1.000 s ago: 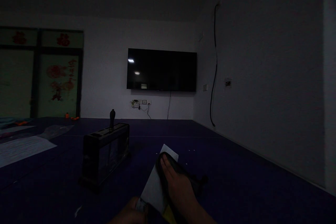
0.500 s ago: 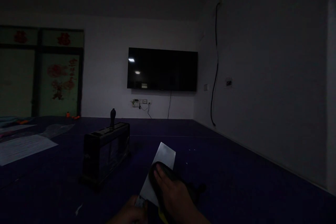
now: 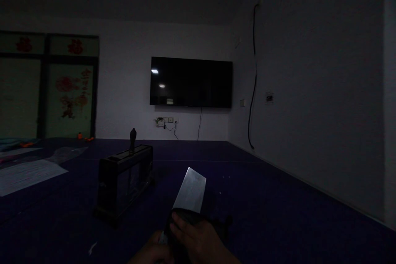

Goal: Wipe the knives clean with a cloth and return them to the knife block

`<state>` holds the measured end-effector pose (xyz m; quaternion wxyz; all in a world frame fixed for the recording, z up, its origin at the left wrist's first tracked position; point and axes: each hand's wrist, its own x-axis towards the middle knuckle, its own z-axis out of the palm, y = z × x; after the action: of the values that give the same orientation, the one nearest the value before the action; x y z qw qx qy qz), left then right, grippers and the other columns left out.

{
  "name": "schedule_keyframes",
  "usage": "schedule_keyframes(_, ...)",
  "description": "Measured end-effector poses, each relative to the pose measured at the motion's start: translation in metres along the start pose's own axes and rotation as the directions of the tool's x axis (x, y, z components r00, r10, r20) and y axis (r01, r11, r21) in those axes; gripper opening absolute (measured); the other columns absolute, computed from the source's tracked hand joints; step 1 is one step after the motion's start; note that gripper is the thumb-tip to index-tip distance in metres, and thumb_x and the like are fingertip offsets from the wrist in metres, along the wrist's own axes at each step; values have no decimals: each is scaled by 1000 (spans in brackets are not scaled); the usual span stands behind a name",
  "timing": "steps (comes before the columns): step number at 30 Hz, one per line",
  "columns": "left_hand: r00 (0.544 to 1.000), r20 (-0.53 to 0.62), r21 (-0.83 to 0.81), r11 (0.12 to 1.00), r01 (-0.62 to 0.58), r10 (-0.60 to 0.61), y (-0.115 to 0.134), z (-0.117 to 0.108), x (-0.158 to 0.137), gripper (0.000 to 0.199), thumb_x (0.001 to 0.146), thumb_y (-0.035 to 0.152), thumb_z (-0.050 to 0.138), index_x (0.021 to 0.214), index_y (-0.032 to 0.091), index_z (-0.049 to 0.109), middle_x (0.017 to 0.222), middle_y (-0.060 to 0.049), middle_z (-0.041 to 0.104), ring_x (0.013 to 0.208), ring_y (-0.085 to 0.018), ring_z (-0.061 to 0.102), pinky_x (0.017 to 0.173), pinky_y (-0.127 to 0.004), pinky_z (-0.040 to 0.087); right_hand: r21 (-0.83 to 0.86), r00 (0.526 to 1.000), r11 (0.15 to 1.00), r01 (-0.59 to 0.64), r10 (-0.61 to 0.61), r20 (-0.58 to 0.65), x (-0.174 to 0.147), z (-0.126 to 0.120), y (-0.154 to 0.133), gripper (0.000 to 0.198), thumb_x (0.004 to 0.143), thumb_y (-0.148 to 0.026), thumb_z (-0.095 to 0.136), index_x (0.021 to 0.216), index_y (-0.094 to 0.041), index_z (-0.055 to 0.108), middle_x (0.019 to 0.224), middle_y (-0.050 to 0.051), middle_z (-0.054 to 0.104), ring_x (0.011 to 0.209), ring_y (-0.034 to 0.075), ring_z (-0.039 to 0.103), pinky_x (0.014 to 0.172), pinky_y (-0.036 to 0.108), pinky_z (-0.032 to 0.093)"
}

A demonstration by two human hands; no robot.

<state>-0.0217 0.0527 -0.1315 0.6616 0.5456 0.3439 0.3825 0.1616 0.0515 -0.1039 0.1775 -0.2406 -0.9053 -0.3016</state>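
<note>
One broad blade points forward, its long axis slanting slightly right

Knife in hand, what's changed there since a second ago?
The right hand and the dark pad under it have slid down the knife toward the left hand, baring more of the blade, whose far end shifted slightly left. Nothing was taken or let go. The left hand stays at the knife's near end; the black stand stays put.

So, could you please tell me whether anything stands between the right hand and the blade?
Yes: a dark object lies between the right hand and the blade, across the blade's nearer part. Nothing visible covers its far end.
</note>
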Motion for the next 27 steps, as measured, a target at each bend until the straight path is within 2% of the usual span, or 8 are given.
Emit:
schedule_keyframes(3, 1000, 0, 12, 1000, -8, 8, 1, -3, -7, 17, 74, 25, 65, 64, 15, 56, 56, 4, 54, 50, -8, 47, 53, -22, 39, 17, 999, 999, 38, -38, -11, 1, -2, -1, 47, 85, -15, 38, 130, -18, 47, 136, 9, 46, 56, 16, 66, 44, 29, 50)
schedule_keyframes(5, 1000, -9, 16, 1000, -21, 21, 1, -4, -10, 17, 78, 26, 62, 66, 15, 55, 60, 4, 56, 53, -9, 50, 53, -23, 41, 30, 998, 998, 50, -49, -26, 1, -2, -1, 43, 88, -17, 36, 129, -18, 48, 135, 10, 48, 57, 17, 66, 44, 29, 50)
schedule_keyframes(7, 999, -20, 14, 999, -33, 34, 1, -5, -12, 12, 69, 17, 66, 65, 16, 55, 61, 2, 58, 56, -11, 53, 52, -23, 41, 23, 998, 999, 48, -47, -36, 0, -1, -1, 42, 89, -19, 35, 129, -18, 48, 135, 11, 48, 58, 16, 65, 45, 28, 49)
schedule_keyframes(10, 999, -38, 1, 1000, -20, 20, -2, -5, -10, 17, 54, 5, 67, 63, 16, 57, 57, 1, 59, 56, -13, 55, 52, -22, 40, -4, 999, 999, 35, -35, -29, 2, 3, -3, 43, 89, -18, 35, 130, -18, 46, 136, 13, 46, 57, 16, 64, 45, 27, 48)
schedule_keyframes(15, 996, -87, -10, 1000, -13, 12, -6, -6, -6, 27, 50, 3, 70, 69, 18, 61, 65, 0, 64, 68, -17, 59, 63, -25, 45, -35, 1000, 999, -7, 7, 2, 5, 3, -8, 46, 86, -21, 41, 132, -19, 43, 139, 12, 42, 57, 15, 64, 44, 26, 47)
schedule_keyframes(19, 998, -66, 30, 1000, -7, 9, -9, -7, -9, 18, 61, 13, 74, 73, 16, 61, 68, 0, 63, 64, -15, 58, 61, -26, 46, -53, 997, 997, -63, 65, 30, 6, 0, -6, 55, 80, -16, 45, 135, -19, 40, 142, 13, 37, 65, 17, 67, 51, 28, 50)
schedule_keyframes(23, 999, -49, 49, 999, -1, 3, -11, -6, -6, 15, 81, 29, 61, 78, 15, 59, 71, 1, 60, 60, -10, 55, 57, -25, 47, -76, 986, 986, -149, 154, 63, 6, -5, 0, 66, 71, -9, 47, 136, -15, 39, 143, 15, 33, 75, 19, 68, 58, 28, 51)
schedule_keyframes(27, 999, -39, 59, 998, 23, -21, -15, -8, 2, 18, 63, 15, 74, 65, 17, 56, 57, 4, 56, 49, -8, 49, 47, -20, 37, -89, 974, 976, -200, 208, 89, 6, -10, 6, 71, 66, -4, 44, 136, -15, 41, 144, 13, 32, 84, 21, 67, 58, 27, 51)
